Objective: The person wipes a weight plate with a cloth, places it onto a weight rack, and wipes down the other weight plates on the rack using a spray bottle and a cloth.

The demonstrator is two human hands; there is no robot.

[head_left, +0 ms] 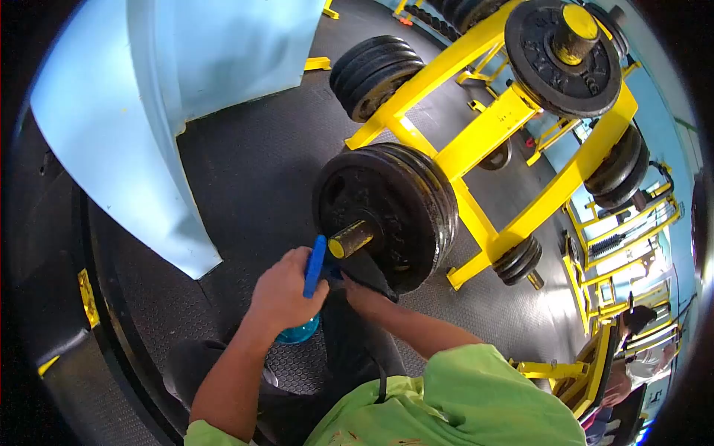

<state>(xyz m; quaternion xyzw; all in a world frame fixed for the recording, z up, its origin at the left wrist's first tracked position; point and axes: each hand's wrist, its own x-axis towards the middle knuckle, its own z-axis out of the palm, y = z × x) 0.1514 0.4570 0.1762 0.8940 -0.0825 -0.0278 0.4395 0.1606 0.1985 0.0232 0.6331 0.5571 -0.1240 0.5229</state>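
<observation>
Person's left hand point(286, 292) clasped round blue spray bottle point(300, 332), near, left of black weight plates point(372, 212). Right hand point(366, 299), fingers partly hidden, grasping dark cloth point(366, 273) beside plates' near edge.

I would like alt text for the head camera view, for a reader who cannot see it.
A left hand grips a blue bottle while the right hand holds what looks like a dark cloth near black weight plates on a yellow rack. More gym equipment stands at the right, on a dark floor.
</observation>
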